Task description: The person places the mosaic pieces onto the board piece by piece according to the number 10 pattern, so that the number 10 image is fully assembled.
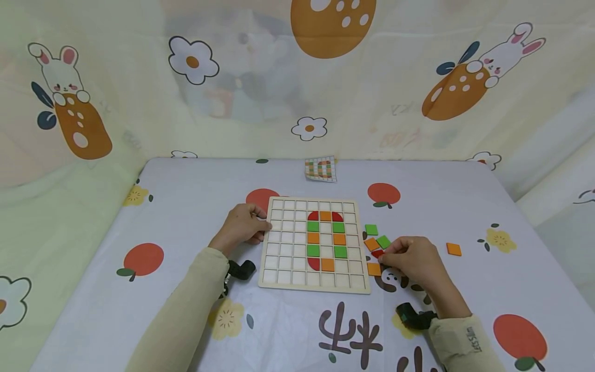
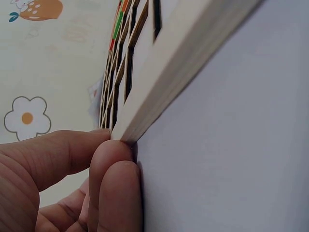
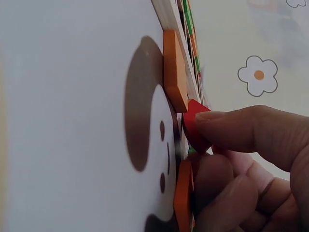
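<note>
While the pale grid board (image 1: 286, 249) is held by its left edge in the left grip (image 1: 240, 226), at the frame's centre, a red piece (image 3: 192, 126) is pinched narrowly in the right grip (image 1: 412, 257), right of centre. Loose green and orange tiles (image 1: 374, 269) are spread near it on the tabletop (image 1: 190, 212).

Table (image 1: 279, 330) (printed cloth (image 1: 432, 206)) – gridded board (image 1: 286, 248), small card (image 1: 321, 169) behind, loose tiles (image 1: 371, 229) – green, orange.
</note>
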### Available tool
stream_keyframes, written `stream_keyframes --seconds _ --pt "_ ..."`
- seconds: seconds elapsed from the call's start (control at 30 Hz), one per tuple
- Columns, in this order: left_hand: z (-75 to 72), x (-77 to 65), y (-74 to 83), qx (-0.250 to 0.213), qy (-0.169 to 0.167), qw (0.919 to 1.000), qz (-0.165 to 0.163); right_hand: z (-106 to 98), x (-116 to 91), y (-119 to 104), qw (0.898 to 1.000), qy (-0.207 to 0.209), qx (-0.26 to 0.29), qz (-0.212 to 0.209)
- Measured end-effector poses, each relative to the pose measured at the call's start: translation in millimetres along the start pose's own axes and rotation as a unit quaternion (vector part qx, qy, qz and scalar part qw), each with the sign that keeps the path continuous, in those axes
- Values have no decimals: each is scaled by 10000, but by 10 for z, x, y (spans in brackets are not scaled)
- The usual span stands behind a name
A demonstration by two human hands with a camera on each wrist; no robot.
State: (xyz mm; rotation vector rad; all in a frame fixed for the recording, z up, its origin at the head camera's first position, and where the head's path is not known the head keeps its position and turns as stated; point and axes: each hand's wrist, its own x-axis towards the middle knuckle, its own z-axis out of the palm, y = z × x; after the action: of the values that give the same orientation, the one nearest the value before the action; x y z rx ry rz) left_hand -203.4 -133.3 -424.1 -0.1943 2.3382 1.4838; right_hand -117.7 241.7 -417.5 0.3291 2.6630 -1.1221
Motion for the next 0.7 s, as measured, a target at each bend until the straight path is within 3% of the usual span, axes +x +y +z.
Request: stream_keyframes --seconds 0.4,0.7 --pt "0 2 6 -23 -15 10000 -28 -27 5 3 9956 -206 909 -72" --pt "6 11 1 49 23 10000 -37 -34 -11 -34 9873 -786 1331 -382"
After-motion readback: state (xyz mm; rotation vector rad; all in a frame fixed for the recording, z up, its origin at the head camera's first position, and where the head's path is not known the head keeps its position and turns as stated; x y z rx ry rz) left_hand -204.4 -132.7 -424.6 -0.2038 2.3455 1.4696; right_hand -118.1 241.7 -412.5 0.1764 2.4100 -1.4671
